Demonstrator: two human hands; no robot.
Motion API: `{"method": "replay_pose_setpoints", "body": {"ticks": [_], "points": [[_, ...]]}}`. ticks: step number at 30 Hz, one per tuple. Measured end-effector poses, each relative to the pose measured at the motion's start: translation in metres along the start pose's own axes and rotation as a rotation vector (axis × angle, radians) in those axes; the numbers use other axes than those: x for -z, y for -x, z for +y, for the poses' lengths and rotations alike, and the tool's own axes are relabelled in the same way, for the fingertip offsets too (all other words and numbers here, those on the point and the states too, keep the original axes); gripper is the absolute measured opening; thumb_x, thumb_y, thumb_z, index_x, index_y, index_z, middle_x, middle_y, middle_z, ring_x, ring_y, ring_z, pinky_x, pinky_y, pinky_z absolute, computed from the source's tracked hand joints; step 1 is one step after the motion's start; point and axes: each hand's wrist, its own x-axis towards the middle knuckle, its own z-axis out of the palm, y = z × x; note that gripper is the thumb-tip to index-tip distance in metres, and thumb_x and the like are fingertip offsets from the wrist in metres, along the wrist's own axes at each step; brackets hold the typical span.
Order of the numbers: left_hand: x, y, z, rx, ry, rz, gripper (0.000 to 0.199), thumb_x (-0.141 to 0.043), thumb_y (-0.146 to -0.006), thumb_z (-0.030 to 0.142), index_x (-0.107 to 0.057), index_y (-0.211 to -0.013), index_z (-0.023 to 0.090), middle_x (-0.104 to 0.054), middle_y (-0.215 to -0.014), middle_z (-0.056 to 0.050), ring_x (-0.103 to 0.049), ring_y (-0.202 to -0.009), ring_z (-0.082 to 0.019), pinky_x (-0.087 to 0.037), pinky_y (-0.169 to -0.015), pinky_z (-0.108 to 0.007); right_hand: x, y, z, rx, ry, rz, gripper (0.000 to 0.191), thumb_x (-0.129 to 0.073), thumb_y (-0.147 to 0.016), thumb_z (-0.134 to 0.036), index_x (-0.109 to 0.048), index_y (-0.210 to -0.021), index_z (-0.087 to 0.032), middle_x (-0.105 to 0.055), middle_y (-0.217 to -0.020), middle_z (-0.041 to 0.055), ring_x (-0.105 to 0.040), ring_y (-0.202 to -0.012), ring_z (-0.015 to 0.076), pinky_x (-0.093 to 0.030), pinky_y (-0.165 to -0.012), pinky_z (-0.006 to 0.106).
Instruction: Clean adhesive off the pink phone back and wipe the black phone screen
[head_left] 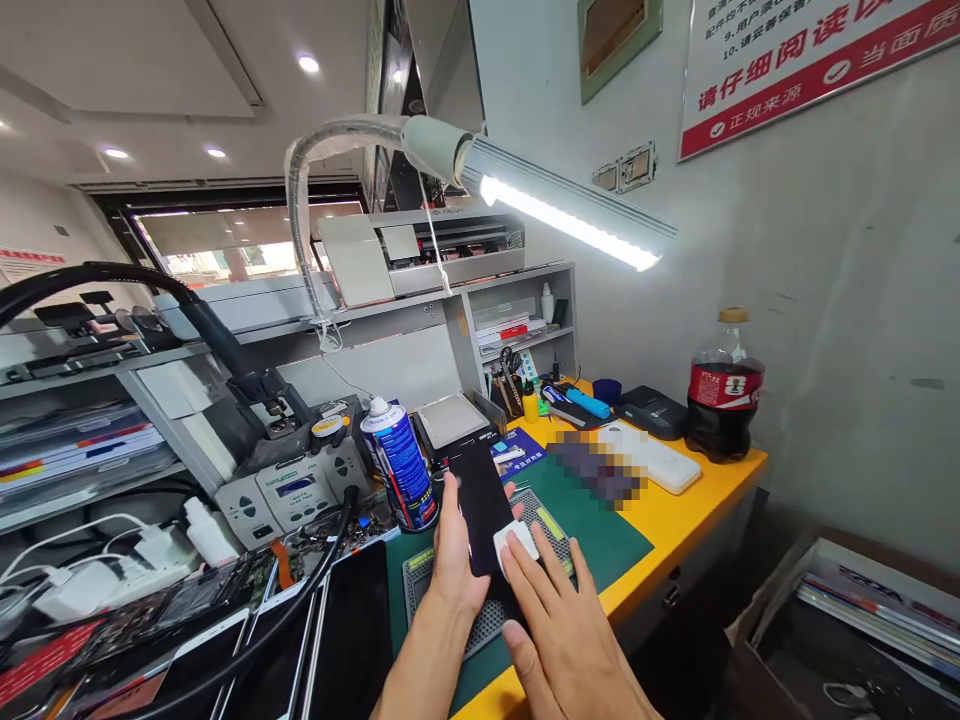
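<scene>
A black phone (pixel 480 495) is held by my left hand (pixel 454 550), the thumb along its left edge and fingertips showing at its right side. My right hand (pixel 559 630) presses a small white pad (pixel 516 546) against the lower right part of the phone's dark face, fingers stretched over the pad. Beneath both hands lies a grey perforated plate (pixel 487 625) on a green mat (pixel 592 540). Just left of the phone stands a blue spray can (pixel 401 465) with a white cap.
A lit lamp (pixel 570 205) hangs above the yellow table (pixel 694 510). On the right stand a cola bottle (pixel 724 390) and a white power bank (pixel 660 460). Left are a grey station (pixel 296 490), a black cable and several dark-screened devices (pixel 352 620). An open box (pixel 847 620) sits lower right.
</scene>
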Motion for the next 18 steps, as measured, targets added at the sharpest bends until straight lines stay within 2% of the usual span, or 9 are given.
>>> {"method": "replay_pose_setpoints", "body": {"ticks": [4, 8, 13, 18], "points": [[0.000, 0.000, 0.003, 0.030, -0.051, 0.032, 0.051, -0.052, -0.092, 0.057, -0.059, -0.120, 0.015, -0.065, -0.115, -0.010, -0.065, -0.097, -0.021, -0.055, -0.084, -0.043, -0.011, -0.011, -0.013, 0.023, -0.113, -0.034, 0.057, -0.042, -0.100, -0.044, -0.038, -0.151, -0.019, -0.032, -0.155, 0.0074, -0.032, -0.140, 0.0485, -0.030, -0.101, 0.081], [-0.004, 0.003, 0.007, 0.015, -0.079, -0.003, 0.051, -0.049, -0.093, 0.057, -0.061, -0.119, 0.014, -0.068, -0.112, -0.010, -0.067, -0.095, -0.021, -0.056, -0.084, -0.043, -0.016, -0.020, -0.016, 0.019, -0.185, -0.010, 0.057, -0.047, -0.097, -0.044, -0.041, -0.150, -0.022, -0.035, -0.155, 0.0044, -0.030, -0.142, 0.0467, -0.023, -0.105, 0.081], [-0.011, 0.010, 0.004, -0.024, -0.104, -0.078, 0.049, -0.053, -0.093, 0.052, -0.065, -0.120, 0.012, -0.073, -0.106, -0.014, -0.072, -0.094, -0.024, -0.057, -0.088, -0.040, 0.009, -0.029, -0.005, -0.071, -0.372, 0.009, 0.055, -0.042, -0.099, -0.040, -0.037, -0.152, -0.023, -0.033, -0.159, 0.0021, -0.016, -0.149, 0.0392, -0.006, -0.114, 0.074], [-0.016, 0.013, -0.002, -0.051, -0.138, -0.095, 0.046, -0.054, -0.094, 0.047, -0.066, -0.122, 0.013, -0.075, -0.107, -0.013, -0.073, -0.095, -0.025, -0.057, -0.092, -0.039, 0.024, -0.047, 0.017, -0.193, -0.532, 0.089, 0.050, -0.043, -0.099, -0.033, -0.045, -0.147, -0.021, -0.036, -0.159, 0.0057, -0.013, -0.151, 0.0339, 0.009, -0.117, 0.065]]}}
